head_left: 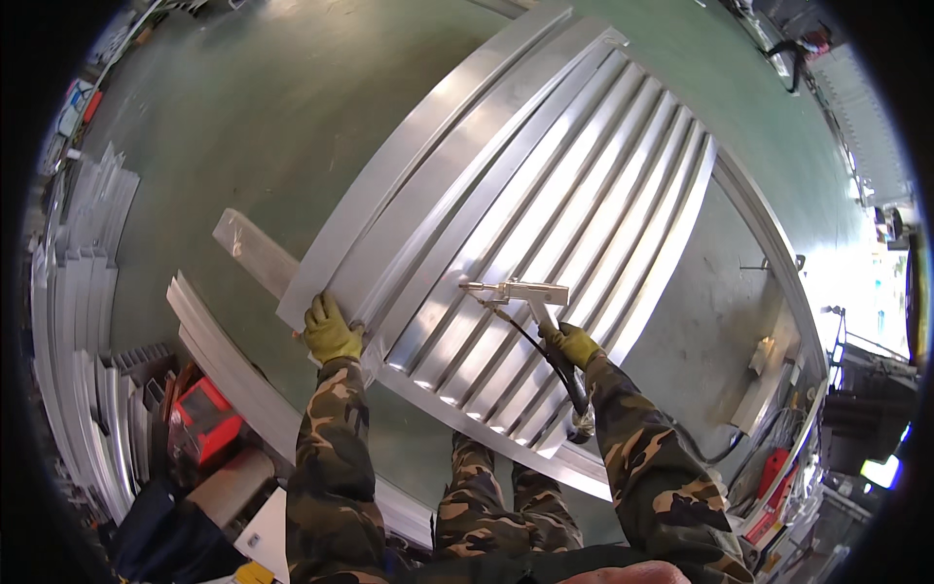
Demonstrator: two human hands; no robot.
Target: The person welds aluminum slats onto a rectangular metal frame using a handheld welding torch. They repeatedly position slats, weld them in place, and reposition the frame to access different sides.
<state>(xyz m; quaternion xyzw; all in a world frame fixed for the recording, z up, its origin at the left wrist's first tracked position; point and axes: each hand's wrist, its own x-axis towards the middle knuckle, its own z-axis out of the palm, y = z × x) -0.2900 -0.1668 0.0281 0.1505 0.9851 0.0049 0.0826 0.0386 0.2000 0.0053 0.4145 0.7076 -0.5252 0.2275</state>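
My left hand [332,329], in a yellow-green glove, is closed on the near end of a long, wide aluminium profile [389,209]. The profile lies along the left side of a silver panel of parallel ribbed slats [545,219]. In my right hand [572,345], gloved alike, is the grip of a silver pistol-shaped gun [535,292]. Its narrow nozzle points left above the slats. From the gun a black hose [555,358] curves down toward the panel's near edge. The exact kind of gun is hard to tell.
The metal frame [773,238] curves round the right side. A flat bar [255,251] juts out left beneath the profile. Stacked profiles [83,321] and a red box-shaped machine [204,419] stand at left. Another person [803,49] is at the far right.
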